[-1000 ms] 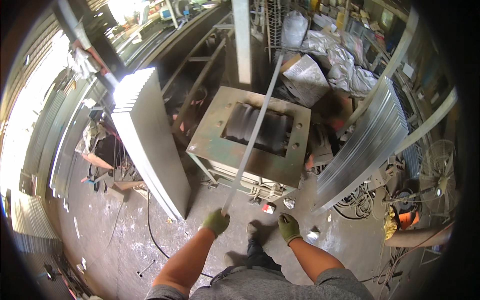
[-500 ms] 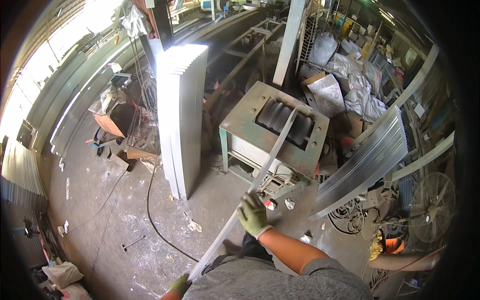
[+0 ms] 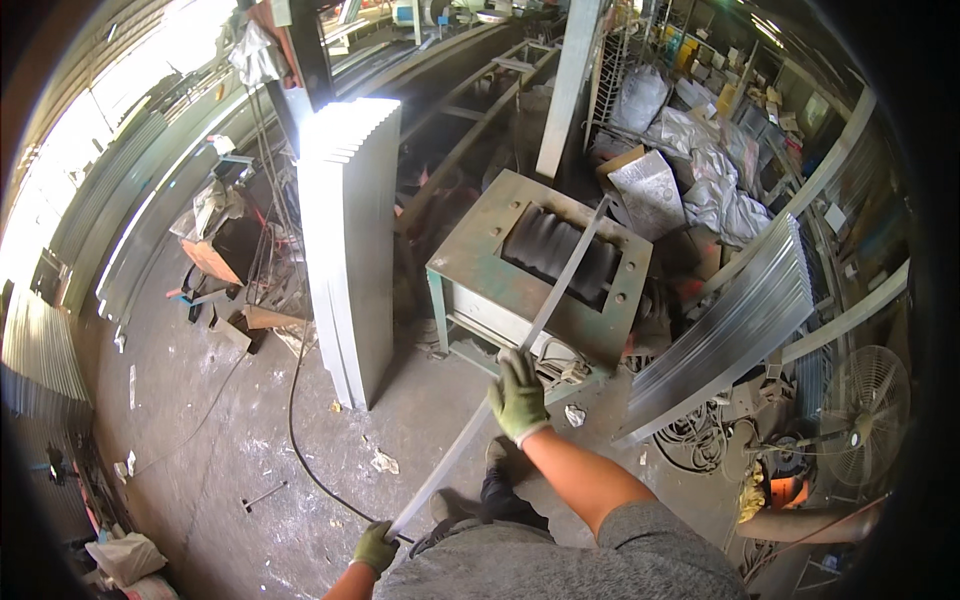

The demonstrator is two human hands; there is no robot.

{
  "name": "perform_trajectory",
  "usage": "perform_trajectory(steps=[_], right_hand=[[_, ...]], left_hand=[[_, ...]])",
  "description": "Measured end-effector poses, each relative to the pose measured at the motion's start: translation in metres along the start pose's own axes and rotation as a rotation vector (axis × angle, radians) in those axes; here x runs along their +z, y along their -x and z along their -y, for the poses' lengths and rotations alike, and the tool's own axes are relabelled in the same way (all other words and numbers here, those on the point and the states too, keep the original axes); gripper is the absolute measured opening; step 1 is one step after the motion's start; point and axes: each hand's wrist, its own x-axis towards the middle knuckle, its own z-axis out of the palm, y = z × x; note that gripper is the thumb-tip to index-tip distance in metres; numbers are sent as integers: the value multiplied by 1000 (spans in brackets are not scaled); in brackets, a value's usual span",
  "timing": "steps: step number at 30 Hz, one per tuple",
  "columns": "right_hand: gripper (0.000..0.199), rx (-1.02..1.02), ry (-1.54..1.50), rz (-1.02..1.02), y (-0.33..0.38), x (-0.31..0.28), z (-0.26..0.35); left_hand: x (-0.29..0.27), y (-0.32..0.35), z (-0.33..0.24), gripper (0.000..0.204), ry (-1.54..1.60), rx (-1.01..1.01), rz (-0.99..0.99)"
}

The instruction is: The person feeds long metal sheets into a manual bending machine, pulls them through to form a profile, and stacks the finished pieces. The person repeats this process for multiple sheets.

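A long, pale metal bar (image 3: 560, 290) runs slantwise from my waist to the machine's top. My left hand (image 3: 376, 548), in a green work glove, is closed around its near end. Farther along, my right hand (image 3: 520, 398), gloved alike, grips the bar from above near its middle. The far end lies over the black ribbed rollers (image 3: 545, 245) set in the top opening of a worn green-grey metal machine (image 3: 475, 235). Contact between bar and rollers cannot be made out.
A tall stack of white metal profiles (image 3: 345, 250) stands left of the machine. More silvery profiles (image 3: 725, 325) lean at the right, beside a caged fan (image 3: 862, 420). A black cable (image 3: 297, 430) curves over the floor. Wrapped bundles (image 3: 690, 170) are piled behind.
Both hands and the bar have shifted forward, away from my body. My left hand now shows more fully. The view has moved slightly.
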Motion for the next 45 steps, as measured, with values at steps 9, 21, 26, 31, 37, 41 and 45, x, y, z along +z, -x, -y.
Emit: perform_trajectory(steps=[9,21,26,31,37,41,45], right_hand=[[38,96,203,-115,-160,32,-128],[49,115,253,-11,-245,57,-213],[35,26,305,-98,-245,59,-222],[32,25,292,-81,-216,56,-194],[27,27,291,15,-167,56,-138],[26,-28,348,62,-133,55,-97],[23,56,350,204,-99,64,-62]], left_hand=[[-49,-140,-202,52,131,-200,113],[-40,-261,-298,74,132,-231,150],[-34,-260,-312,75,102,-242,151],[-27,-230,-282,72,149,-235,122],[-23,-184,-220,64,212,-199,86],[-22,-155,-177,62,213,-213,106],[-18,-126,-133,62,180,-218,118]])
